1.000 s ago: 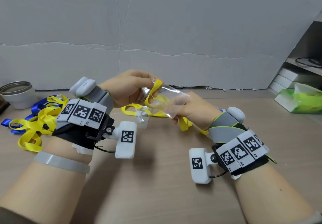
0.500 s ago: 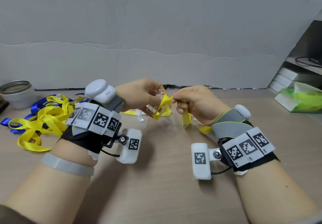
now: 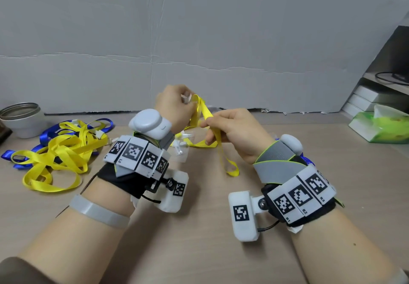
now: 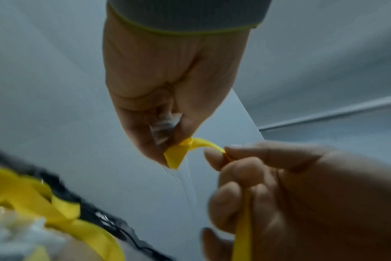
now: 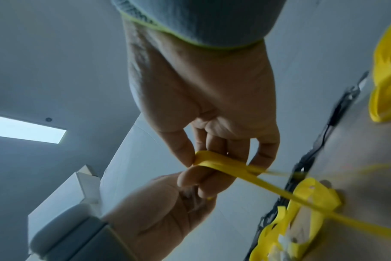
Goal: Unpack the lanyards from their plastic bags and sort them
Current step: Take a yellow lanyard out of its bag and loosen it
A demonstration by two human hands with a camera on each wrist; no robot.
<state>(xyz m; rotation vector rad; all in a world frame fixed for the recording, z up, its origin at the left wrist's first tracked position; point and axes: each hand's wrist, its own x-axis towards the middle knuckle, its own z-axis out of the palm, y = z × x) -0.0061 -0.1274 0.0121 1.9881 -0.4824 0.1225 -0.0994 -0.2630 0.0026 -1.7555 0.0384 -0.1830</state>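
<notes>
My left hand (image 3: pixel 187 104) is raised above the table and grips a crumpled clear plastic bag (image 4: pixel 164 126) together with one end of a yellow lanyard (image 3: pixel 204 111). Just to its right, my right hand (image 3: pixel 208 125) pinches the same yellow strap (image 5: pixel 214 161) between thumb and fingers. From there the strap runs down and its loop (image 3: pixel 231 169) hangs below my right hand. The lanyard's clip end is hidden. A pile of yellow lanyards (image 3: pixel 57 153) lies tangled with blue lanyards (image 3: pixel 47 132) on the table at the left.
A metal cup (image 3: pixel 21 119) stands at the far left by the wall. Clear bags and small clips (image 3: pixel 182 143) lie on the table under my hands. A green tissue pack (image 3: pixel 382 127) and stacked white boxes (image 3: pixel 371 98) are at the right.
Both hands have risen. My right hand left the bag and took the yellow strap, which is now drawn out with its loop hanging below; the bag is crumpled in my left hand.
</notes>
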